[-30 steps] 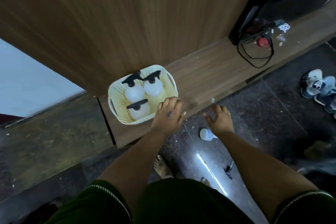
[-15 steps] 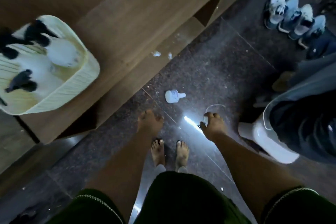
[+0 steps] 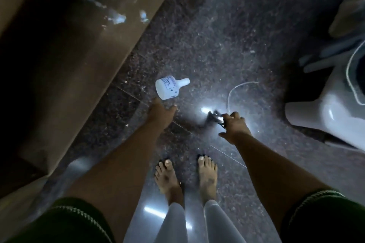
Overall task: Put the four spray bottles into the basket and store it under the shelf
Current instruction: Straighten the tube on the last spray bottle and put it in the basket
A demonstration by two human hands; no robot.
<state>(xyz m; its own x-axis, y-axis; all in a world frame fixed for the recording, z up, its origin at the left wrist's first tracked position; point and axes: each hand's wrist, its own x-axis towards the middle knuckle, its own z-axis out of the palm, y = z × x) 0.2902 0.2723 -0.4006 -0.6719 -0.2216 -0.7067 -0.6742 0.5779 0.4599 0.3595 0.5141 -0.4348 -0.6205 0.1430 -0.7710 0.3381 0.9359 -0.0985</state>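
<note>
A white bottle body (image 3: 168, 88) without its spray head lies on its side on the dark stone floor. My left hand (image 3: 161, 113) reaches down just below it, fingers apart, almost touching it. My right hand (image 3: 234, 127) is closed on a black spray head (image 3: 214, 117) with a thin clear tube (image 3: 236, 89) curving up from it. The basket and the other bottles are out of view.
The wooden shelf base (image 3: 69, 49) runs along the left, with white scraps (image 3: 116, 17) on it. A white plastic chair leg (image 3: 325, 118) stands at the right. My bare feet (image 3: 187, 175) are just behind the hands.
The view has dropped to the floor and the basket has left the frame. My left hand moved down toward the lying bottle. My right hand stays on the spray head.
</note>
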